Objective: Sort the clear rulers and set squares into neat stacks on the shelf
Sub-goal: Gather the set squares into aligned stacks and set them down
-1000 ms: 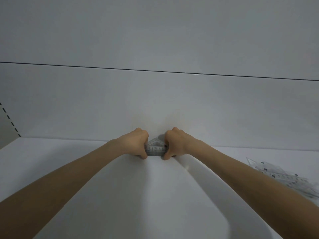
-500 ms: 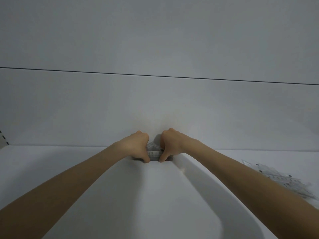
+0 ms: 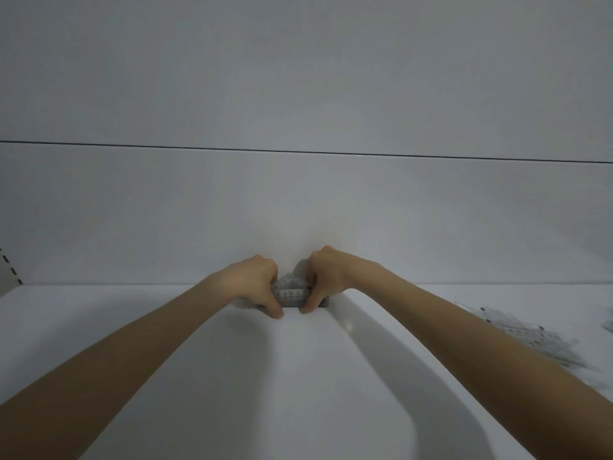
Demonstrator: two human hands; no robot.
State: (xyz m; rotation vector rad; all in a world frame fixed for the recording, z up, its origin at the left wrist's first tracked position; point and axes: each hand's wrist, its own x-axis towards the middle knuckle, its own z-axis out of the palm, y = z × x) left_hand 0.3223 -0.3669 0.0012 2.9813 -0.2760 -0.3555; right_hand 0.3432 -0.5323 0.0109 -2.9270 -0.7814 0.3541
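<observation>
A small stack of clear set squares [image 3: 291, 291] sits at the back of the white shelf [image 3: 99, 313], close to the rear wall. My left hand [image 3: 253, 283] grips its left end with curled fingers and the thumb at the front. My right hand [image 3: 321, 279] grips its right end the same way. Only the middle of the stack shows between the two hands. A loose pile of clear rulers [image 3: 517, 336] lies on the shelf at the right, partly behind my right forearm.
The grey rear wall [image 3: 298, 200] rises directly behind the stack, with a thin dark seam across it. A slotted upright [image 3: 10, 267] stands at the far left edge. Another clear piece [image 3: 608, 325] shows at the right edge.
Both hands have stayed on the stack; the right hand has shifted slightly inward against it. The view has tilted a little, so the wall seam sits lower.
</observation>
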